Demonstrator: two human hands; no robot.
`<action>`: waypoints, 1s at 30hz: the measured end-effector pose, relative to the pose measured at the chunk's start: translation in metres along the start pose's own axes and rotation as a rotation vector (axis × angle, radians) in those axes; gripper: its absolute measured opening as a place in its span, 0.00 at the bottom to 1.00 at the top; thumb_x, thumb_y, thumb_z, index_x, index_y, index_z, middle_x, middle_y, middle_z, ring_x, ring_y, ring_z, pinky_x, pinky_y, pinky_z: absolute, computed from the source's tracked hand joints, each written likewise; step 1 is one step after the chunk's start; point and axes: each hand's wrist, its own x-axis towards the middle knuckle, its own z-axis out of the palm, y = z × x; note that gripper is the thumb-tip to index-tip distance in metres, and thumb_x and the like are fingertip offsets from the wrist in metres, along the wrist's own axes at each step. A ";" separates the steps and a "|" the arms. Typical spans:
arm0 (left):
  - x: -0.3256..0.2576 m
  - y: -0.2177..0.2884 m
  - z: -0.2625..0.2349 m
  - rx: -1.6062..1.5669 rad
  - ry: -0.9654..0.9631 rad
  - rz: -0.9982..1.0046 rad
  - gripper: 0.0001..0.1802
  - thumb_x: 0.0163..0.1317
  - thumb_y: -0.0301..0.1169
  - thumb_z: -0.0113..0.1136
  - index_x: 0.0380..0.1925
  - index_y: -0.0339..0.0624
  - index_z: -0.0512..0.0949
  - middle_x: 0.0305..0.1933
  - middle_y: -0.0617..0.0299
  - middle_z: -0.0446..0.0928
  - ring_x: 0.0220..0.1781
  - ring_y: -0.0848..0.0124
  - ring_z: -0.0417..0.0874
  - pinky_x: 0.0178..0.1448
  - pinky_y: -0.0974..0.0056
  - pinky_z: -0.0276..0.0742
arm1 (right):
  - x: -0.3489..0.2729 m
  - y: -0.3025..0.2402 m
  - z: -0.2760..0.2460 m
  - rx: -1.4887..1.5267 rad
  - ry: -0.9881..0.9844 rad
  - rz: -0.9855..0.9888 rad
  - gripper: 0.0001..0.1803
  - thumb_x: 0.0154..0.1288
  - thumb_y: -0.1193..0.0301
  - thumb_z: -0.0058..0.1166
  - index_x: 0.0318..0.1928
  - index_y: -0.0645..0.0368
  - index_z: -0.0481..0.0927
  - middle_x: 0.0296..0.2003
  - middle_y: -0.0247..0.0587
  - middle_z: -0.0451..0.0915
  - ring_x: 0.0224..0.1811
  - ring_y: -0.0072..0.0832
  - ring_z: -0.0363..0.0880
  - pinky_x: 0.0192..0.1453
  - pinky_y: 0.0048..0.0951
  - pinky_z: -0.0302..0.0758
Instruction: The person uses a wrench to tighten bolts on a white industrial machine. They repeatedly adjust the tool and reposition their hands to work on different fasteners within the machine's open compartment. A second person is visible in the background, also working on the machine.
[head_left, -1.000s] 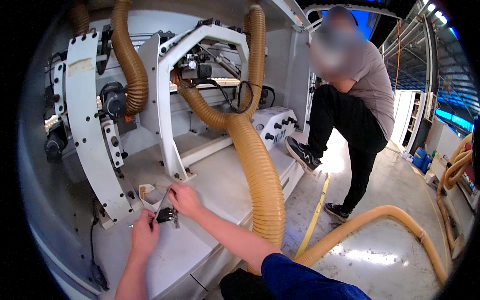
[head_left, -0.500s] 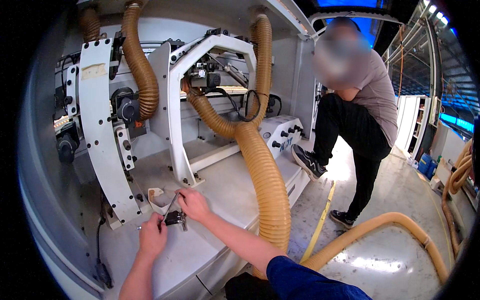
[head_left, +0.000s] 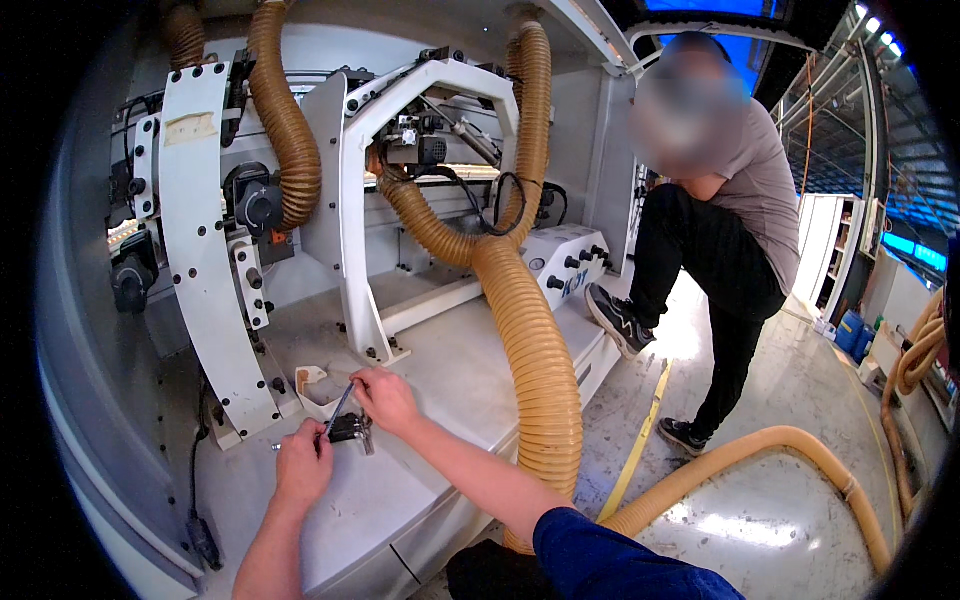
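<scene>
Low over the machine's light grey ledge, my left hand point(head_left: 303, 468) is closed around the lower end of a thin, dark metal rod point(head_left: 341, 408). A small silver tip pokes out at the left side of this hand. My right hand point(head_left: 386, 398) pinches the rod's upper end between its fingertips. Directly beneath the rod is a small black tool with metal ends point(head_left: 350, 430), close to my left fingertips; its kind is hard to make out, and whether my hand touches it I cannot tell. Behind my hands lies a white angled piece with a brownish patch point(head_left: 311, 378).
A white curved plate point(head_left: 208, 260) and a white frame point(head_left: 352, 240) rise from the ledge. A thick tan ribbed hose point(head_left: 535, 370) runs down right of my arm. Another hose point(head_left: 740, 445) crosses the floor. At right a person point(head_left: 745, 190) stands with one foot raised on the ledge.
The rod has tilted a little and catches the light differently. My right hand has shifted slightly up and left, and the left stays nearly in place. The whole view has moved a little.
</scene>
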 end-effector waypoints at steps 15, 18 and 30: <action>0.000 -0.003 0.000 -0.029 0.045 0.049 0.07 0.68 0.27 0.62 0.42 0.34 0.82 0.26 0.44 0.83 0.26 0.52 0.85 0.36 0.50 0.80 | 0.001 -0.009 -0.004 -0.007 -0.019 0.014 0.08 0.70 0.70 0.59 0.45 0.58 0.87 0.40 0.52 0.86 0.45 0.51 0.86 0.50 0.48 0.82; 0.001 -0.004 0.002 -0.013 0.047 0.061 0.07 0.68 0.27 0.63 0.42 0.34 0.81 0.25 0.44 0.82 0.26 0.52 0.85 0.36 0.50 0.79 | 0.002 -0.002 0.000 -0.022 -0.005 -0.035 0.09 0.71 0.69 0.58 0.47 0.58 0.84 0.38 0.53 0.85 0.43 0.52 0.86 0.48 0.50 0.83; 0.001 -0.003 0.000 -0.006 0.051 0.081 0.07 0.69 0.27 0.63 0.42 0.35 0.81 0.24 0.45 0.82 0.25 0.52 0.84 0.34 0.50 0.78 | 0.002 -0.003 0.002 -0.030 0.018 -0.035 0.07 0.70 0.72 0.58 0.46 0.58 0.82 0.39 0.53 0.84 0.43 0.53 0.85 0.48 0.51 0.82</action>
